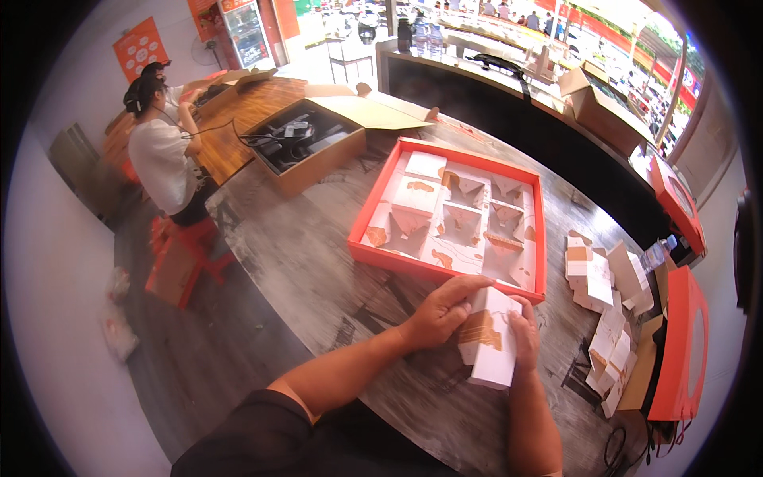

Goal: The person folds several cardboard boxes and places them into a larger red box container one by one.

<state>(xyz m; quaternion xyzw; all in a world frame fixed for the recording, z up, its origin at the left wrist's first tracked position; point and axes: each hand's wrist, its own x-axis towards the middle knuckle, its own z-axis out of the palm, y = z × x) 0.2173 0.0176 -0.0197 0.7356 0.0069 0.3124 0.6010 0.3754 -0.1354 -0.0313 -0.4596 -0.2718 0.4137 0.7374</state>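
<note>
Centred on the white carton (489, 338), enclosed by left hand (441, 312) and right hand (524, 334). Closed off at eight o'clock by the left forearm (342, 370), at five by the right forearm (534, 421). Blocked at eleven to twelve, close by, by the raised rim of the red tray (397, 262); enterable from above, past white inserts (461, 224). Obstructed farther out at ten to eleven by the brown box (326, 167); beyond the tray, at twelve to one, by the black partition (517, 110). Crowded at three by folded white cartons (590, 278), backed by the red windowed box (675, 362). Passable at nine over bare grey tabletop (334, 278); also at two, between tray and folded cartons.
</note>
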